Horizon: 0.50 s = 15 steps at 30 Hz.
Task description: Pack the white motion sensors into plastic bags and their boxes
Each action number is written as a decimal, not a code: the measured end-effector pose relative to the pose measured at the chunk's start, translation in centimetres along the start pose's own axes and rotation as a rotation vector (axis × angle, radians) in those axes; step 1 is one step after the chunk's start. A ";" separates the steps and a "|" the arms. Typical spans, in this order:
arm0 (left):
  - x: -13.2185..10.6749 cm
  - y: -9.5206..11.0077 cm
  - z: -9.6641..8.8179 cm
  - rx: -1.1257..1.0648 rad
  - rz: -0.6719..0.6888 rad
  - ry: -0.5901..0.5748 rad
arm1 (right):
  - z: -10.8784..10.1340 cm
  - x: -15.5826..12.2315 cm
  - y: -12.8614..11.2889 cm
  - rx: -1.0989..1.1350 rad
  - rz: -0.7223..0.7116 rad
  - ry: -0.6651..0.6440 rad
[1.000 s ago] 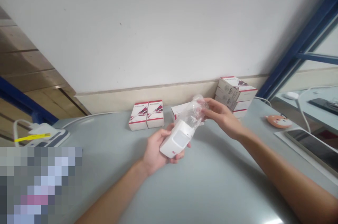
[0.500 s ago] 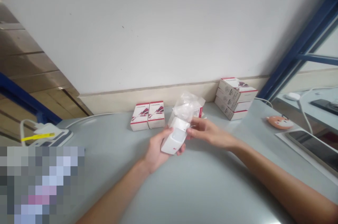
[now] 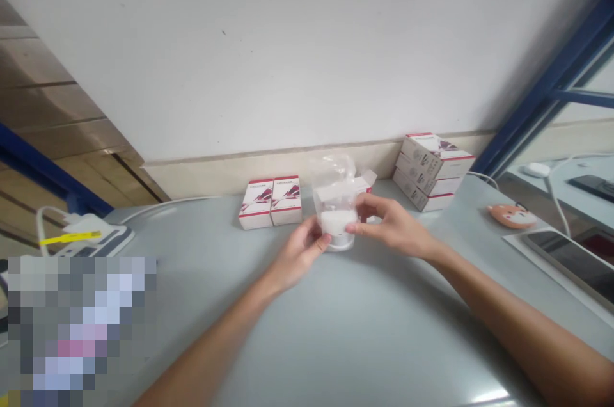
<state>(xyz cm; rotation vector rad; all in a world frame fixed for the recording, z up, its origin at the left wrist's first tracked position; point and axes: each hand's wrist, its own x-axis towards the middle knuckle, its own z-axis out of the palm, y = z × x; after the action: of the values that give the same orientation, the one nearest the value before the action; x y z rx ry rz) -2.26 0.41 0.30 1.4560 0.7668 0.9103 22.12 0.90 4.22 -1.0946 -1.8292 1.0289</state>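
My left hand (image 3: 302, 252) and right hand (image 3: 386, 224) pinch from either side what looks like a white sensor in a clear plastic bag (image 3: 334, 218).

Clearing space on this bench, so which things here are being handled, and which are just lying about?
In use: left hand, right hand, white device in a clear plastic bag.
Lying about: paired red-and-white boxes, stacked boxes, orange fox-shaped pad, tablet.

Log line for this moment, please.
left hand: fingers on clear plastic bag | right hand: fingertips on same bag | in bag: white device | behind: red-and-white boxes
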 end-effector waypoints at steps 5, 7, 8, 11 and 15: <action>-1.0 0.8 0.2 0.126 0.120 0.047 | -0.1 -0.1 0.0 -0.110 -0.017 -0.129; -1.1 1.0 0.2 0.180 0.134 0.070 | 0.0 -0.1 0.1 -0.126 -0.016 -0.165; -1.0 1.0 0.2 0.202 0.137 0.072 | 0.1 -0.1 0.1 -0.139 -0.016 -0.164; -0.3 0.4 -0.2 0.228 0.139 0.048 | 0.1 -0.1 0.2 -0.190 -0.035 -0.150; 0.1 -0.5 -1.0 0.363 0.078 0.044 | 0.2 -0.2 0.7 -0.222 -0.078 -0.155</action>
<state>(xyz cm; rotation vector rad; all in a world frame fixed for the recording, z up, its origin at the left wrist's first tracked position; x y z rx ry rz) -3.02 1.05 -0.23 1.7977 0.9486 0.8958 22.25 0.94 3.48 -1.0868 -2.1342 0.9031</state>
